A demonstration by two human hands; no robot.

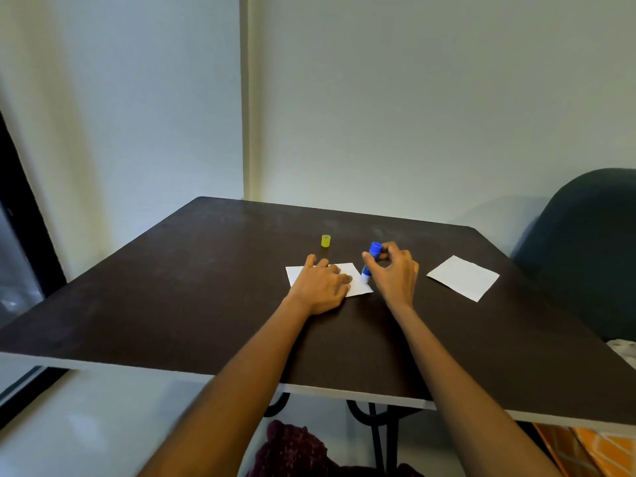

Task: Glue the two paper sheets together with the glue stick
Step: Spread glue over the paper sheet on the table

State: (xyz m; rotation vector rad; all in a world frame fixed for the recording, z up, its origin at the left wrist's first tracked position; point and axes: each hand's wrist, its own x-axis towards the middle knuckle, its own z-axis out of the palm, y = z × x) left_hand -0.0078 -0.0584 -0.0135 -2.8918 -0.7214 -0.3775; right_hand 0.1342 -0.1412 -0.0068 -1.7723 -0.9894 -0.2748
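On the dark brown square tabletop [206, 287], the left hand [321, 287] lay flat, palm down with fingers spread, pressing on a white rectangular paper sheet [358, 285] near the middle of the table. It gripped nothing; it only held the sheet down. Just right of it, the right hand [394, 273] was closed around a blue plastic glue stick [371, 261], thumb and fingers pinching the barrel. The stick was tilted, its blue base pointing up and away, its pale tip down and touching the right part of the sheet, close to the left hand's fingertips. A small yellow cylindrical cap [326, 241] stood upright on the table just beyond the sheet, apart from both hands. The second white paper sheet [463, 277] lay flat well to the right, clear of the right hand and turned at an angle. A dark rounded chair back [585, 242] stood at the far right edge of the table
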